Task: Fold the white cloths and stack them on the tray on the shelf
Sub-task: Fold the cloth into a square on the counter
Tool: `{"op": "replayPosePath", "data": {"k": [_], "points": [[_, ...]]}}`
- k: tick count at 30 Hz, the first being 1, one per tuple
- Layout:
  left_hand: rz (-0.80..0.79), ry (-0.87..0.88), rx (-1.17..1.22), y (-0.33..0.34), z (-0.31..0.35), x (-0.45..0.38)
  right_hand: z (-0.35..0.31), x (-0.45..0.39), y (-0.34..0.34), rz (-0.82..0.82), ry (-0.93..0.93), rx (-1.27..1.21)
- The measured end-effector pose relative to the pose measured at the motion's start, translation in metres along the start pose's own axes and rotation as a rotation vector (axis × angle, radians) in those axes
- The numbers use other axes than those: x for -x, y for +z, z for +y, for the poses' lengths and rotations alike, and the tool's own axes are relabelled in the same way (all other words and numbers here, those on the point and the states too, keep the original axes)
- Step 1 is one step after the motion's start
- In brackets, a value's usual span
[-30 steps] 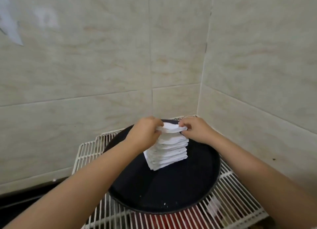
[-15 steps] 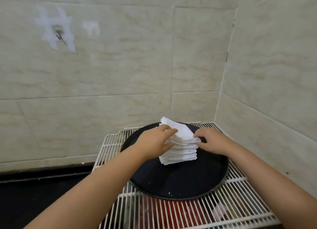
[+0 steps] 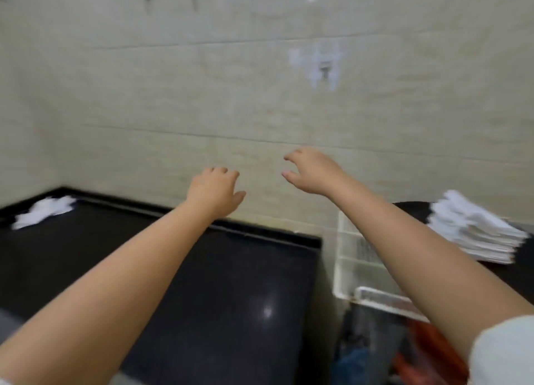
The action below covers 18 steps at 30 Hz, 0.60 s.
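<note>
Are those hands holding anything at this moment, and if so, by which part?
Nothing is held. The left hand and right hand hang in the air with loose fingers, apart from the stack of cloths.

Black glossy counter (image 3: 225,283): loose white cloths (image 3: 43,212) heaped at far left corner (blurred). White wire shelf (image 3: 355,266) just right of it carries dark tray (image 3: 410,207) holding stack of folded cloths (image 3: 476,234).

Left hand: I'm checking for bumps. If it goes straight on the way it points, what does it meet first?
Probably the tiled wall; nothing shows between the left hand and it, though depth is unclear.
</note>
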<state>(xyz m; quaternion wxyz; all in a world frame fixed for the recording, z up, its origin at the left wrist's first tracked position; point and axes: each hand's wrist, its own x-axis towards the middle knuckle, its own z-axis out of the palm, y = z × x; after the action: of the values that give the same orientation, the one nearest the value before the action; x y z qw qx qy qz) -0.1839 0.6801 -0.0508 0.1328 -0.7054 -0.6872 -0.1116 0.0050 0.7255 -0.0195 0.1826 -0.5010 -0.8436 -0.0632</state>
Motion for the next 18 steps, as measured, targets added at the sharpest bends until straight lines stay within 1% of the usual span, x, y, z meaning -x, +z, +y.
{"op": "replayPosePath", "data": {"k": [5, 9, 13, 18], "points": [[0.048, -0.264, -0.084, -0.031, -0.155, 0.099, -0.173, -0.040, 0.035, -0.015, -0.241, -0.165], [0.046, -0.474, -0.124, -0.037, -0.256, 0.169, -0.290, -0.061, 0.072, -0.100, -0.403, -0.261], [-0.029, -0.648, -0.157, -0.031, -0.343, 0.219, -0.391, -0.087, 0.114, -0.210, -0.477, -0.325], [-0.081, -0.769, -0.172, -0.011, -0.458, 0.241, -0.499, -0.136, 0.171, -0.245, -0.567, -0.364]]}}
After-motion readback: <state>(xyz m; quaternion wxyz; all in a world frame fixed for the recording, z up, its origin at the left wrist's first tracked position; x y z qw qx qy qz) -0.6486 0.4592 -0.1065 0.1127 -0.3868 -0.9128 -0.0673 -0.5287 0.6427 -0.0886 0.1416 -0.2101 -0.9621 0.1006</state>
